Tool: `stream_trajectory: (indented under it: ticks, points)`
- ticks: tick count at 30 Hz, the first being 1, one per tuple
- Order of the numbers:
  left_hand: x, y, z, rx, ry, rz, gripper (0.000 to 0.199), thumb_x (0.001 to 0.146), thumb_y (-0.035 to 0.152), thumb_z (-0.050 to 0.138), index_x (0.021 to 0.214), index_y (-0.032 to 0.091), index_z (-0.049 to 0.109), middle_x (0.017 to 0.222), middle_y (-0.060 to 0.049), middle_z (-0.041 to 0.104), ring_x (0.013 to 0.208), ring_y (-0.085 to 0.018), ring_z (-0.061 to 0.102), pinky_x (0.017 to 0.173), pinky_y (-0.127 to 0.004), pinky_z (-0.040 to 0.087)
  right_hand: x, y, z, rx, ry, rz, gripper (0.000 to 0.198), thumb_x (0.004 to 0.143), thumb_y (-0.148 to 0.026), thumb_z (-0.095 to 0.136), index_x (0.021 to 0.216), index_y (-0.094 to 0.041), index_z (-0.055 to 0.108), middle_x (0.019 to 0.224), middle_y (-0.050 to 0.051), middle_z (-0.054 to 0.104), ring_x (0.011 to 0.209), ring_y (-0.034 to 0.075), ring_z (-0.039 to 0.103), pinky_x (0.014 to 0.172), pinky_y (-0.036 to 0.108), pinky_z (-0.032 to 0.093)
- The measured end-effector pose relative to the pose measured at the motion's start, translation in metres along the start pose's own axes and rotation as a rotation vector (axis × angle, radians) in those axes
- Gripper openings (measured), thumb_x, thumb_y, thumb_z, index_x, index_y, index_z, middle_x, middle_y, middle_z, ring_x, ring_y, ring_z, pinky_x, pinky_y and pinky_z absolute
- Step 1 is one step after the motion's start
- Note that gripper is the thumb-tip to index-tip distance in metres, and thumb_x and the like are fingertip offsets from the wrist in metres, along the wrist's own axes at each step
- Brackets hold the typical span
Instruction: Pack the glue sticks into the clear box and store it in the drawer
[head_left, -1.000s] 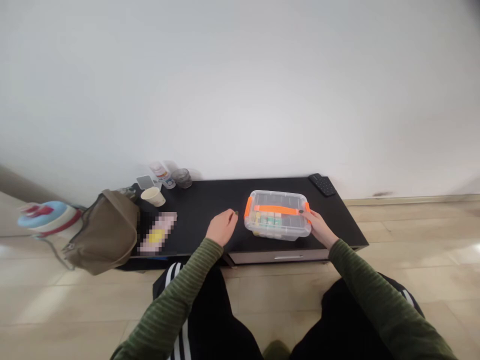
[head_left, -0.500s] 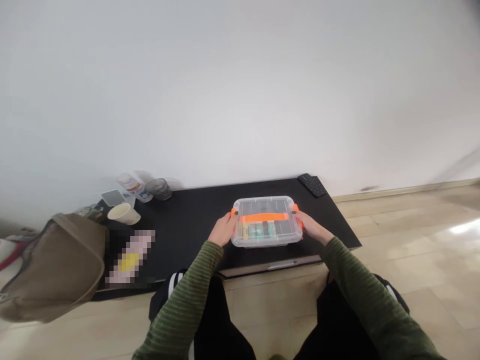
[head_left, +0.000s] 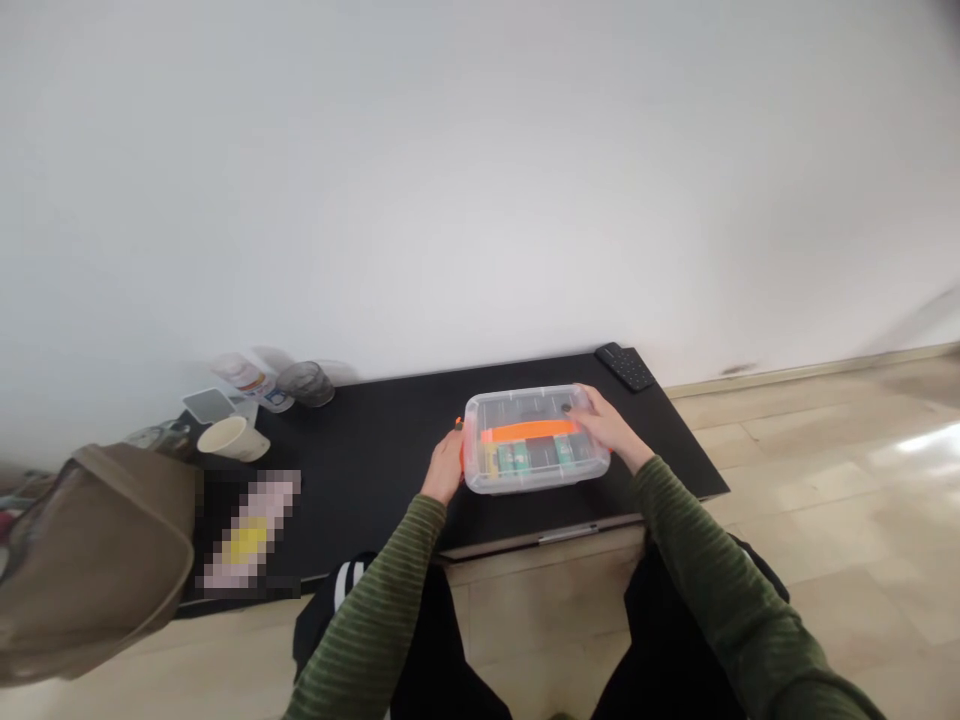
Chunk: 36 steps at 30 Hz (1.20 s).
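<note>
Near the tabletop's [head_left: 390, 440] front edge, right of centre, is a clear box [head_left: 534, 450]. The right hand [head_left: 609, 424] grips its right end; the left hand [head_left: 445, 464] touches the other end, but whether it grips, I can't tell.
</note>
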<state>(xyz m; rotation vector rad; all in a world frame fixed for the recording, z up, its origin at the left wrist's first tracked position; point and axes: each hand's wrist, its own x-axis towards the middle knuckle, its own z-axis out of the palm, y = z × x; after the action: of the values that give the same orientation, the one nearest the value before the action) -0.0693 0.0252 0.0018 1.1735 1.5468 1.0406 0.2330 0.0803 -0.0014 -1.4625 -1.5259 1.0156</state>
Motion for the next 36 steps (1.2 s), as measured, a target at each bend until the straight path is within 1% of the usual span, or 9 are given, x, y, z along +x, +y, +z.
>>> stream_trajectory:
  ticks: [5, 9, 13, 18, 21, 24, 28, 32, 36]
  points:
    - [0.002, -0.002, 0.003, 0.058, 0.064, 0.067, 0.037, 0.088, 0.050, 0.037, 0.068, 0.021, 0.049, 0.067, -0.001, 0.057, 0.063, -0.016, 0.053, 0.058, -0.027, 0.042, -0.005, -0.008, 0.005, -0.109, 0.107, -0.059, 0.044, 0.084, -0.029, 0.057, 0.128, -0.025, 0.058, 0.132, 0.006, 0.061, 0.121, 0.024, 0.056, 0.109, 0.042, 0.038]
    - [0.001, 0.005, 0.004, 0.072, 0.054, -0.010, 0.035, 0.087, 0.050, 0.035, 0.067, 0.022, 0.046, 0.062, -0.002, 0.054, 0.059, -0.016, 0.052, 0.053, -0.028, 0.040, -0.015, -0.026, -0.003, 0.073, 0.226, -0.144, 0.042, 0.085, -0.032, 0.057, 0.126, -0.024, 0.056, 0.130, 0.007, 0.062, 0.113, 0.023, 0.061, 0.101, 0.041, 0.047]
    - [-0.001, 0.013, 0.000, 0.056, 0.092, -0.049, 0.034, 0.084, 0.052, 0.034, 0.070, 0.023, 0.044, 0.057, 0.000, 0.049, 0.054, -0.016, 0.048, 0.050, -0.029, 0.037, -0.021, -0.039, -0.036, 0.410, 0.382, -0.266, 0.046, 0.084, -0.037, 0.062, 0.127, -0.026, 0.050, 0.114, 0.007, 0.065, 0.088, 0.019, 0.068, 0.084, 0.039, 0.056]
    - [-0.003, 0.011, -0.016, 0.062, 0.227, -0.031, 0.033, 0.085, 0.051, 0.032, 0.068, 0.024, 0.040, 0.054, 0.001, 0.042, 0.049, -0.015, 0.043, 0.048, -0.029, 0.033, -0.023, -0.028, -0.081, 0.440, 0.738, -0.509, 0.040, 0.085, -0.030, 0.065, 0.121, -0.028, 0.049, 0.112, 0.003, 0.064, 0.095, 0.016, 0.067, 0.096, 0.044, 0.051]
    - [-0.002, 0.006, -0.027, 0.079, 0.280, -0.010, 0.030, 0.085, 0.045, 0.033, 0.065, 0.024, 0.038, 0.052, 0.002, 0.040, 0.045, -0.014, 0.039, 0.046, -0.028, 0.031, -0.021, -0.012, -0.082, 0.189, 0.669, -0.531, 0.022, 0.083, -0.028, 0.065, 0.104, -0.023, 0.058, 0.107, 0.006, 0.067, 0.105, 0.021, 0.064, 0.100, 0.046, 0.047]
    - [-0.001, 0.001, -0.036, 0.129, 0.324, 0.014, 0.029, 0.085, 0.041, 0.035, 0.063, 0.024, 0.040, 0.053, 0.001, 0.042, 0.046, -0.013, 0.040, 0.046, -0.028, 0.033, -0.015, 0.006, -0.070, -0.151, 0.469, -0.539, 0.008, 0.084, -0.024, 0.059, 0.089, -0.023, 0.066, 0.108, 0.008, 0.070, 0.116, 0.025, 0.059, 0.104, 0.048, 0.043]
    - [-0.001, -0.001, -0.045, 0.204, 0.313, -0.014, 0.028, 0.086, 0.039, 0.036, 0.067, 0.022, 0.049, 0.055, -0.001, 0.046, 0.047, -0.014, 0.044, 0.047, -0.028, 0.035, -0.001, 0.032, -0.053, -0.446, 0.174, -0.617, 0.024, 0.082, -0.013, 0.051, 0.078, -0.025, 0.072, 0.110, 0.005, 0.072, 0.128, 0.026, 0.048, 0.112, 0.053, 0.031]
    - [-0.002, -0.003, -0.052, 0.248, 0.304, -0.089, 0.034, 0.088, 0.042, 0.033, 0.077, 0.021, 0.057, 0.059, -0.003, 0.053, 0.054, -0.018, 0.052, 0.053, -0.030, 0.041, 0.013, 0.064, -0.041, -0.603, 0.115, -0.558, 0.034, 0.078, -0.007, 0.047, 0.085, -0.024, 0.076, 0.114, 0.006, 0.071, 0.129, 0.026, 0.045, 0.110, 0.052, 0.033]
    - [0.000, -0.006, -0.060, 0.359, 0.422, -0.022, 0.034, 0.089, 0.042, 0.039, 0.103, 0.021, 0.061, 0.098, -0.010, 0.065, 0.089, -0.023, 0.063, 0.079, -0.034, 0.050, 0.022, 0.087, -0.028, -0.676, 0.039, -0.461, 0.043, 0.073, -0.002, 0.044, 0.095, -0.020, 0.077, 0.118, 0.008, 0.070, 0.126, 0.025, 0.048, 0.108, 0.047, 0.037]
